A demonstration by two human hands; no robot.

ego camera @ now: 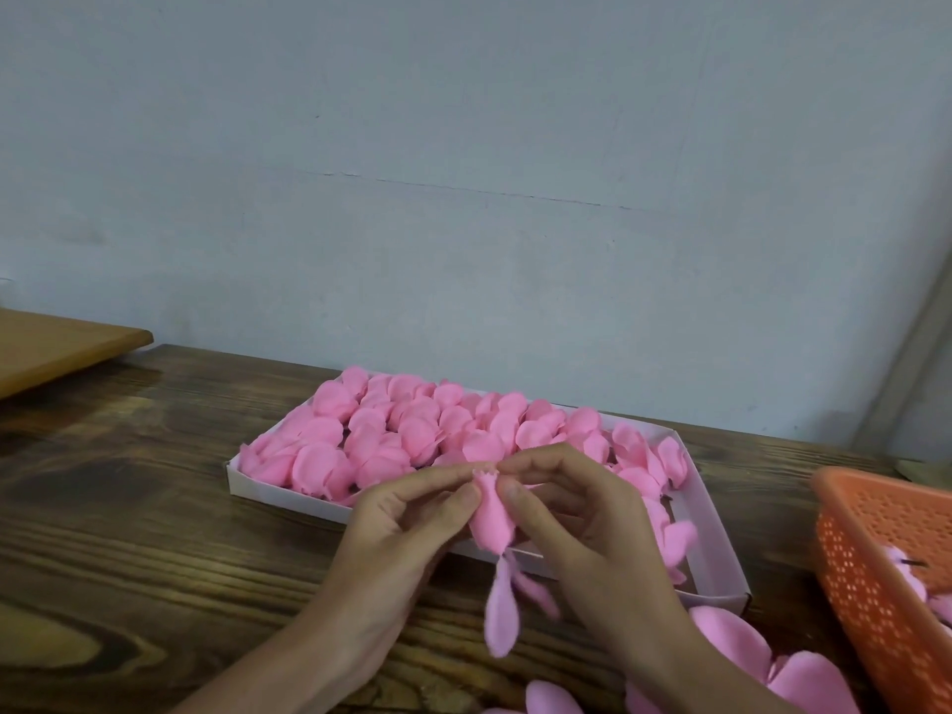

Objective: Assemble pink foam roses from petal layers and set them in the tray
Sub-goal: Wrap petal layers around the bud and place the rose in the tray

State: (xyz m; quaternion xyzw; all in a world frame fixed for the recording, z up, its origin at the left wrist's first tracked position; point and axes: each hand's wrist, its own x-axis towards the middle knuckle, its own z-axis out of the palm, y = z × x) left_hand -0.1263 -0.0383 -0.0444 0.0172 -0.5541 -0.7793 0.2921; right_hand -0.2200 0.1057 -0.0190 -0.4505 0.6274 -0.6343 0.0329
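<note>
Left grip (407,523), right grip (582,523) pinch rose (492,525) between.

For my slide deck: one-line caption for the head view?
Left hand and right hand pinch a pink foam rosebud by the rose-filled white tray.

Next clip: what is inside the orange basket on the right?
A few pink petal pieces lie inside the orange basket, one with a thin dark bit. The rest of its inside runs past the frame edge, unseen.

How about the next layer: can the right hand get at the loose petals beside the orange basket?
Probably yes: the loose petals lie on the table near the right hand, nothing between, though it now pinches the rose.
</note>
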